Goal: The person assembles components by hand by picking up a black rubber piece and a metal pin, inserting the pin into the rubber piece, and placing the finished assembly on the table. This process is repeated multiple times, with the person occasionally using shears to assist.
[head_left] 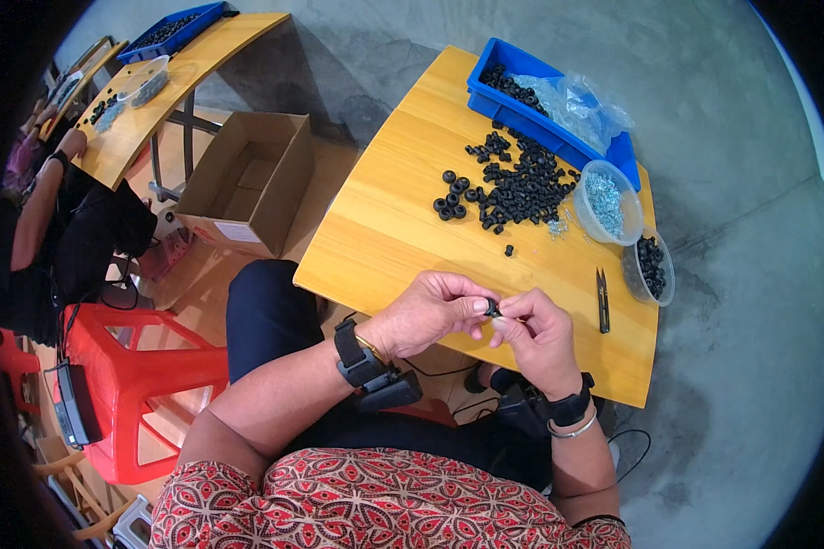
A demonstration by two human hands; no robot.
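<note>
Above the near edge of the yellow wooden table [375, 229], my left hand [426, 316] and my right hand [542, 339] meet. Both pinch a small black round part [492, 308], which looks like rubber or plastic; fingertips hide most of it. Beyond them a heap of small black parts [526, 188] spreads over the table, with one stray black piece [509, 250] nearer me. Several larger black round parts [447, 207] sit left of the heap. To the right stand a clear tub [584, 218] of tiny silvery pieces and a clear tub [670, 284] of black parts. Black tweezers [602, 302] lie nearby.
A blue tray [558, 119] at the far edge holds black parts and a clear plastic bag [581, 105]. On the left are an open cardboard box [288, 178], a red stool [124, 366] and another table [192, 69], where a person's hand [71, 143] rests. A grey wall runs along the right.
</note>
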